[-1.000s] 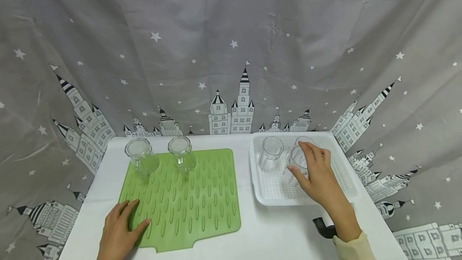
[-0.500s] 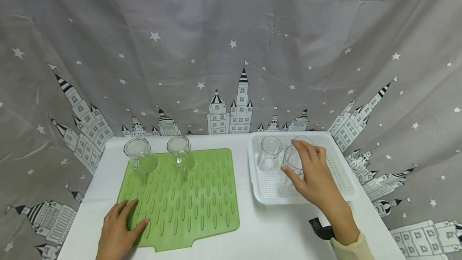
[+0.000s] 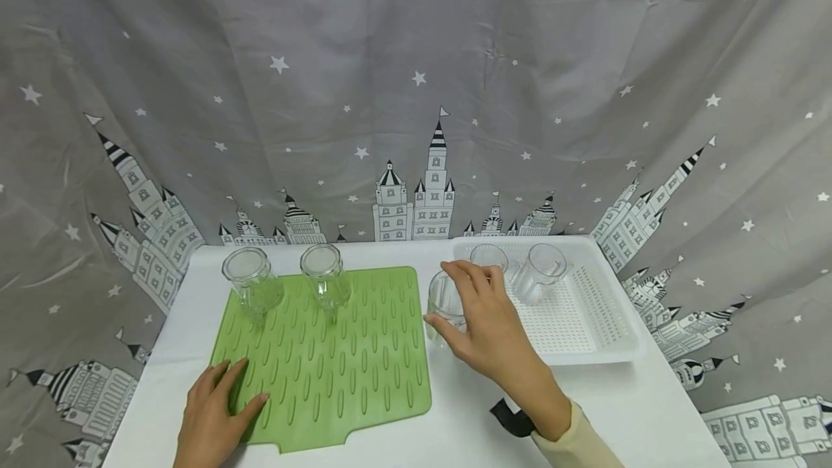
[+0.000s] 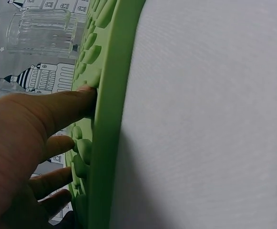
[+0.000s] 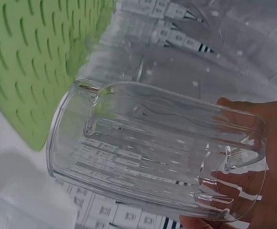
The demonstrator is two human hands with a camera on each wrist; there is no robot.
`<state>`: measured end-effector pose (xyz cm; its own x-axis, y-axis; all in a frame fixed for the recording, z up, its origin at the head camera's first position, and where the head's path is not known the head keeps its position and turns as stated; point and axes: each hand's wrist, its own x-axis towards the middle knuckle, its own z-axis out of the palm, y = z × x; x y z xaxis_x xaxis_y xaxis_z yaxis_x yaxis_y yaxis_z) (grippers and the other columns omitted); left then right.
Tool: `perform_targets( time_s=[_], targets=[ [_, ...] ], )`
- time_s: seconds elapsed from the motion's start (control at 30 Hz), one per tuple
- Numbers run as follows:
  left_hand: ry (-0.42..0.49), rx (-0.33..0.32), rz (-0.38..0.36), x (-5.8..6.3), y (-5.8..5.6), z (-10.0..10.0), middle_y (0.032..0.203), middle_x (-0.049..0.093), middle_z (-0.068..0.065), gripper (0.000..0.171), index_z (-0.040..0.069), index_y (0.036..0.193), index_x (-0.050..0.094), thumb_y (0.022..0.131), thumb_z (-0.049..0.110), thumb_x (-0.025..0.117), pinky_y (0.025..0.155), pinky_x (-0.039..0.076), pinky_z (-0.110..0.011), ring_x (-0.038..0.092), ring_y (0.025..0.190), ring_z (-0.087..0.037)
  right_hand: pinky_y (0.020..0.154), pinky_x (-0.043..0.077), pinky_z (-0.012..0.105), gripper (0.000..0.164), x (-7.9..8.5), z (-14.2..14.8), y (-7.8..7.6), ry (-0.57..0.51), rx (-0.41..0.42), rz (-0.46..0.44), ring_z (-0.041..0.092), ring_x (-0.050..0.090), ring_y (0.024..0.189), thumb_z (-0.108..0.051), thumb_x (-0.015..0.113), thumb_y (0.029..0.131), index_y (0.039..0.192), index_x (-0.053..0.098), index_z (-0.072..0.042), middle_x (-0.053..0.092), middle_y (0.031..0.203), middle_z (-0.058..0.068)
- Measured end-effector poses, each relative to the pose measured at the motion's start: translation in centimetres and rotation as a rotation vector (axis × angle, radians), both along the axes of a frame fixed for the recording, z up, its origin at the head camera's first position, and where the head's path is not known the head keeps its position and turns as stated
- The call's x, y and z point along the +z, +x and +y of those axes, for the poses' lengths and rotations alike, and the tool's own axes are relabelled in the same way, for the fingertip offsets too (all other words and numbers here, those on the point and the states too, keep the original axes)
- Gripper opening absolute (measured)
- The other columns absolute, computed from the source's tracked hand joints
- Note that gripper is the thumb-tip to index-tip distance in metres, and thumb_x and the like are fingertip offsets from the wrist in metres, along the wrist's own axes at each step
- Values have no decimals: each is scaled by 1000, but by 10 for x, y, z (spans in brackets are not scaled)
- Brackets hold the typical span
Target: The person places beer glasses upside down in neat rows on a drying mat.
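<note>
My right hand [image 3: 487, 327] grips a clear glass mug [image 3: 445, 296] by its upper end, between thumb and fingers. It holds the mug over the strip of table separating the green ridged mat [image 3: 364, 388] from the white basket [image 3: 604, 349]. The right wrist view shows this mug [image 5: 143, 152] lengthwise, its handle facing the camera. My left hand [image 3: 211, 410] rests at the mat's near left corner, fingers spread. Its thumb [image 4: 76, 102] touches the mat near its edge in the left wrist view. Two more mugs stand on the mat's far side, a left one [image 3: 250, 276] and a right one [image 3: 325, 276].
Inside the basket, towards the back, are two clear mugs: one at right [image 3: 544, 273] and another [image 3: 489, 256] partly hidden behind my right hand. A grey curtain [image 3: 325, 107] with printed castles hangs behind the white table [image 3: 455, 432].
My right hand has carried the mug out of the basket and leftward, to beside the mat's right edge. The left hand has kept its place on the mat.
</note>
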<state>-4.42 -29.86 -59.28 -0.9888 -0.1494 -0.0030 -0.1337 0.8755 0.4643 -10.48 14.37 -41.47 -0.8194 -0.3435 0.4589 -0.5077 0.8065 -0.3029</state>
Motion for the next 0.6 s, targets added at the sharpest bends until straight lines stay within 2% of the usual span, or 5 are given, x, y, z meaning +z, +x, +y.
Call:
perform_targets(
  time_s=[0.17,0.33,0.47,0.6],
  targets=[
    [3,-4,-9,0,0,1,158,36,-39,86,-3,155,48,91,42,85,113,30,-86,28,145,-66,89,53,36,74,-7,-23,-1,15,47,-12,25,48,117,-46,83,94,153,55,-11,60,149,8],
    [-7,-22,12,0,1,3,158,36,-40,84,-4,155,48,93,38,84,112,29,-86,28,146,-68,87,53,33,75,-9,-34,-1,12,63,-21,24,49,117,-46,83,94,154,55,-11,61,149,8],
    [-40,-68,71,3,3,11,157,37,-43,78,-10,152,49,95,30,82,115,27,-84,27,146,-69,88,54,33,76,-11,-37,0,13,70,-42,24,50,119,-49,82,94,155,53,-12,60,151,8],
    [4,-95,160,11,4,34,158,40,-39,72,-8,151,52,96,28,82,113,29,-82,30,147,-66,88,55,33,77,-12,-39,1,9,76,-44,24,50,120,-48,82,94,155,53,-12,60,152,8]
  ],
)
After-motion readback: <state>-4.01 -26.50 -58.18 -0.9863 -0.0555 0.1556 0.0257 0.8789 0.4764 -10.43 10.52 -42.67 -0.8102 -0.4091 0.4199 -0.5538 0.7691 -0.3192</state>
